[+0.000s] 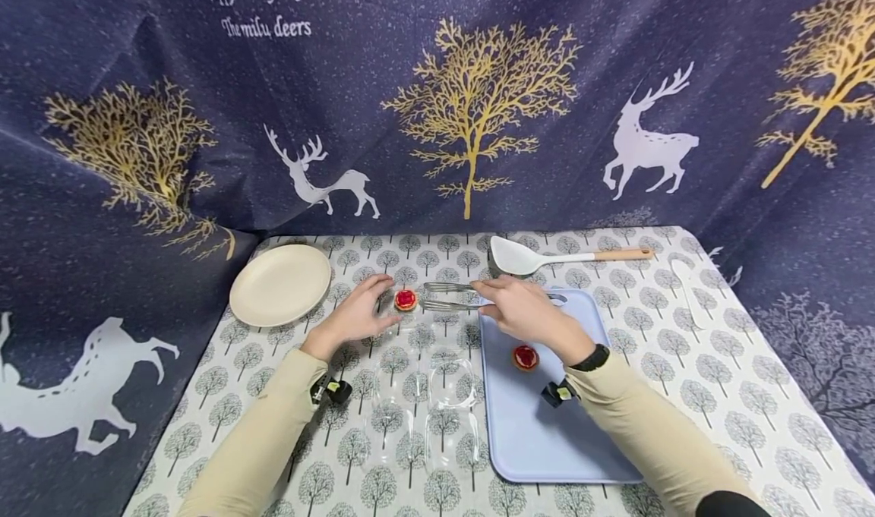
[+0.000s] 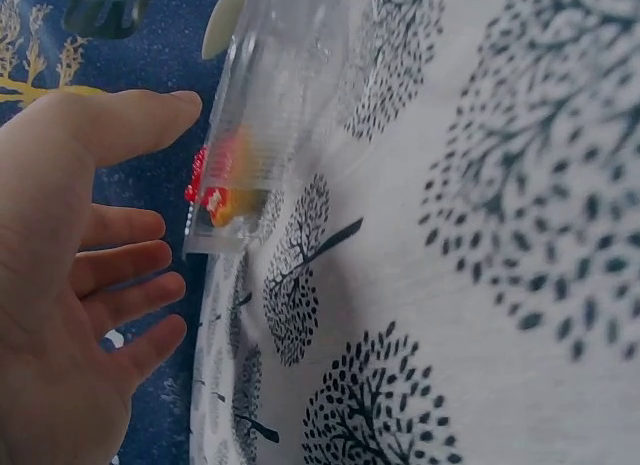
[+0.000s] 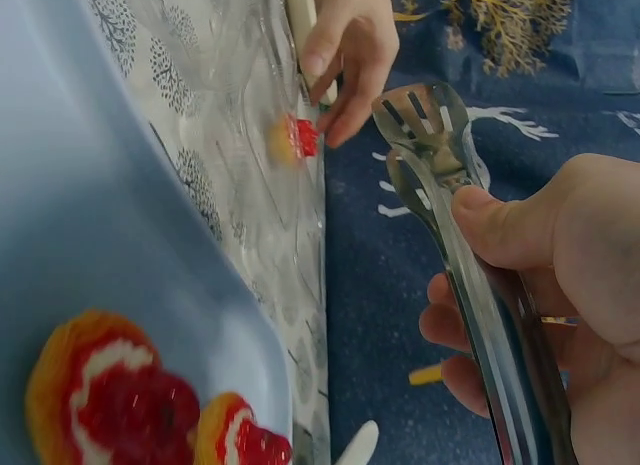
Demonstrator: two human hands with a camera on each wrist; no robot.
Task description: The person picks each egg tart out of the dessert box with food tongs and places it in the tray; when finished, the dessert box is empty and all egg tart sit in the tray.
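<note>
My left hand [image 1: 358, 310] has its thumb and fingers spread beside a red-topped tart [image 1: 405, 300] and holds nothing. That tart lies in a clear plastic container [image 2: 290, 75], whose wall stands near my left fingers. My right hand [image 1: 535, 316] grips metal tongs [image 3: 490, 325], their slotted tips parted and pointing left toward the tart, with nothing between them. Below my right hand is a blue tray [image 1: 547, 441] bearing another red-topped tart [image 1: 525, 357]. The right wrist view shows a second tart [image 3: 243, 433] on it, hidden from above.
A cream plate [image 1: 280, 285] stands at the back left. Behind the tray lies a white spatula [image 1: 519, 257] with a wooden handle. A slim white utensil [image 1: 689, 293] is at the right. The tree-print tablecloth [image 1: 711, 395] meets a dark blue curtain [image 1: 424, 175] at the back.
</note>
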